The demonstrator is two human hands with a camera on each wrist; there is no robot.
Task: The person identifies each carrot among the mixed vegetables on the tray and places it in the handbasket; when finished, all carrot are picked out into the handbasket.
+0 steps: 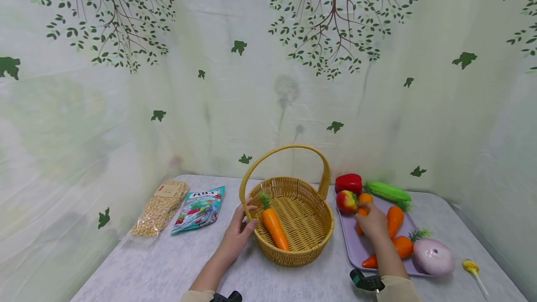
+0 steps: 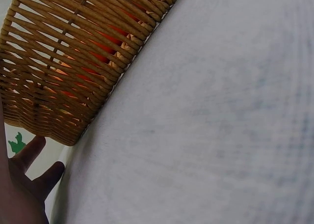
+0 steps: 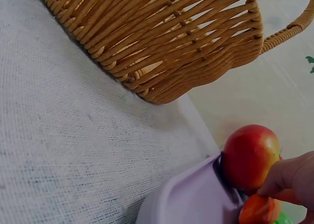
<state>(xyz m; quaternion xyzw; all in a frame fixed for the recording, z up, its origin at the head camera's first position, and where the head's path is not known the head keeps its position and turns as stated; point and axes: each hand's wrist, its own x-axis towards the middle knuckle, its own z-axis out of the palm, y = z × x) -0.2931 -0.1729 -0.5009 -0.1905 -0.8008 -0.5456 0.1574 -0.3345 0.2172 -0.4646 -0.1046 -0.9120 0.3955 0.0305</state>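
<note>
A wicker basket (image 1: 293,256) with a tall handle stands mid-table and holds an orange carrot (image 1: 274,229) with a green top. My left hand (image 1: 236,236) holds the basket's left rim; two of its fingers (image 2: 49,179) show outside the weave in the left wrist view. On the lilac tray (image 1: 347,241), my right hand (image 1: 373,222) pinches another orange carrot (image 3: 256,209), partly covered by the hand. A red and yellow apple-like fruit (image 1: 347,202) lies beside that hand. Around it on the tray are a red pepper (image 1: 348,183) and more carrots (image 1: 395,220).
A green corn-like vegetable (image 1: 388,191) lies at the tray's back edge, a pale purple onion-like thing (image 1: 434,257) at its front corner. Farther right is a yellow lollipop (image 1: 471,266). Left of the basket lie a candy bag (image 1: 199,211) and a bag of kernels (image 1: 161,209).
</note>
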